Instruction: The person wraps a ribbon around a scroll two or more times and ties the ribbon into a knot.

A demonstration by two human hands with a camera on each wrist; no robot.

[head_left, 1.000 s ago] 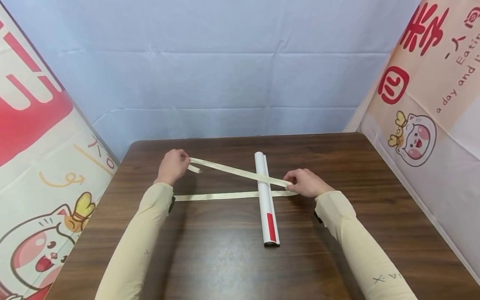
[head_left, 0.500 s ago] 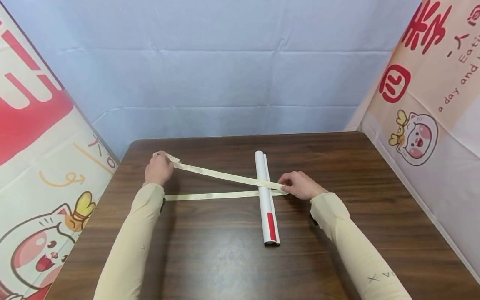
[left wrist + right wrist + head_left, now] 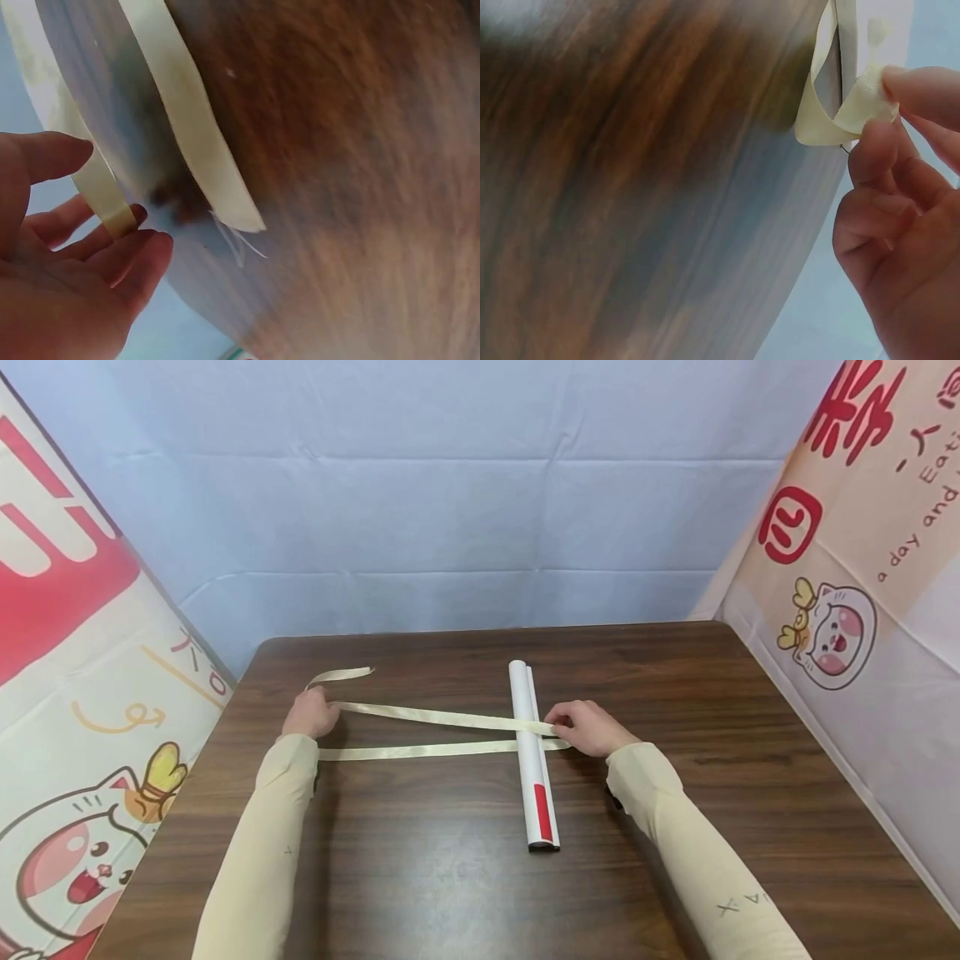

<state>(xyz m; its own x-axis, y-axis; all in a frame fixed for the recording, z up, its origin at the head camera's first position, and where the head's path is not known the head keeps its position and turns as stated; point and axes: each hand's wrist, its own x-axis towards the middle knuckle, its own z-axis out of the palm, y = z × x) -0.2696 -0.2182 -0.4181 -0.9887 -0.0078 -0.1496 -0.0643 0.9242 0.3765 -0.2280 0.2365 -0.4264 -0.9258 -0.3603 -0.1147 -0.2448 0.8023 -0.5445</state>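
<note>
A cream ribbon [image 3: 442, 718] runs under a white rolled-up sheet [image 3: 531, 768] with a red patch near its front end, then folds back over it. My right hand [image 3: 591, 727] pinches the fold just right of the roll; the right wrist view shows the ribbon loop [image 3: 817, 127] at the thumb and fingertips. On the left, my left hand [image 3: 310, 714] holds the upper strand, stretched almost straight, between its fingers. Past that hand, a short tail curves back over the table. In the left wrist view the lower strand [image 3: 191, 112] ends in frayed threads.
The dark wood-grain table [image 3: 420, 885] carries the roll near its middle, pointing away from me. A pale blue cloth [image 3: 435, 518] hangs behind the far edge. Printed cartoon banners [image 3: 832, 635] stand at both sides.
My left hand has moved left and nearer, pulling the upper strand down toward the lower one, and the tail now trails behind it. My right hand has shifted slightly left toward the roll.
</note>
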